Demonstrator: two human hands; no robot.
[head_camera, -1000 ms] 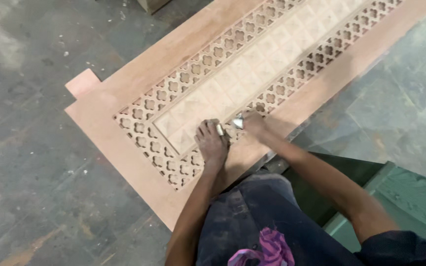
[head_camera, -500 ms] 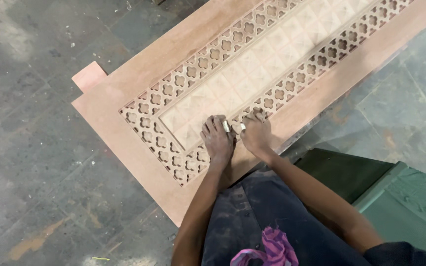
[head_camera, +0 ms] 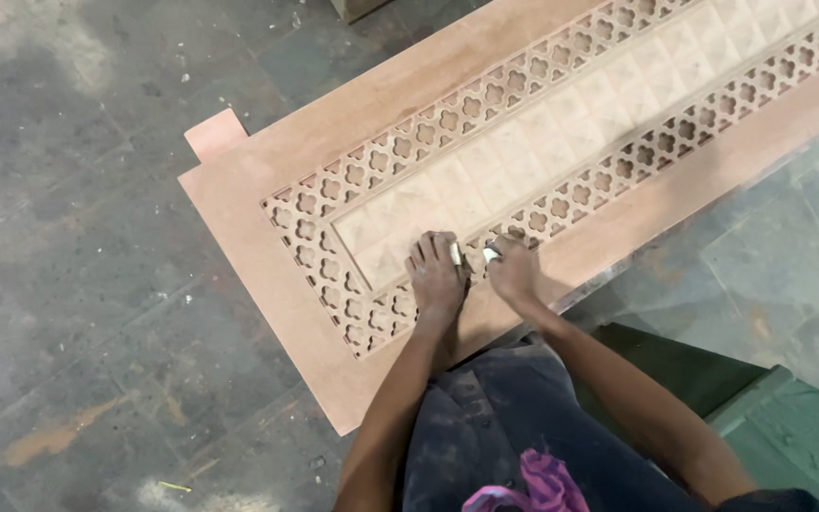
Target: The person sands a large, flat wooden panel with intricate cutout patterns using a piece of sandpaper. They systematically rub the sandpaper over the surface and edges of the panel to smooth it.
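Observation:
A long reddish-brown wooden panel point(head_camera: 267, 313) lies flat on the floor, with a cut-out flower lattice border point(head_camera: 315, 237) around a pale field of raised squares point(head_camera: 542, 142). My left hand point(head_camera: 436, 277) and my right hand point(head_camera: 514, 275) rest side by side on the lattice strip nearest me, close to the panel's end. Each hand pinches a small pale piece point(head_camera: 455, 252) against the carving; what it is I cannot tell. My knees are under my arms at the panel's near edge.
A small wooden block point(head_camera: 212, 133) sticks out from under the panel's far corner. A green board or mat point(head_camera: 789, 427) lies at the lower right. A pink cloth point(head_camera: 533, 488) sits on my dark trousers. The grey stone floor point(head_camera: 78, 284) is dusty and stained.
The view has shifted a little, so the panel sits further right in the picture. Both hands stay on the same stretch of lattice, close together.

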